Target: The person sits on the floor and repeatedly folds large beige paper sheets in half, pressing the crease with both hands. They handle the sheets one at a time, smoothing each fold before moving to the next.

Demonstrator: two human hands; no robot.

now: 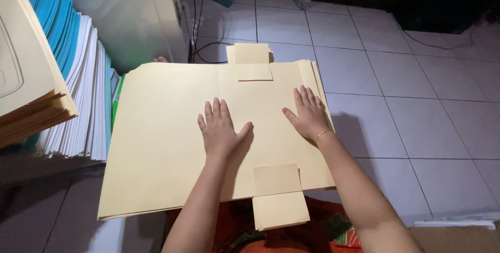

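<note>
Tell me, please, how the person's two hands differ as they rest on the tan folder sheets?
The left hand lies near the middle of the tan folder sheets, while the right hand sits by their right edge. The right hand's wrist wears a thin bracelet; the left hand's wrist is bare. The right hand also lies farther from the camera. Both are flat, palm down, fingers spread.

Open tiled floor (416, 107) from twelve to four o'clock; paper stacks (78, 86) and cabinet (135, 13) wall off nine to eleven.
</note>
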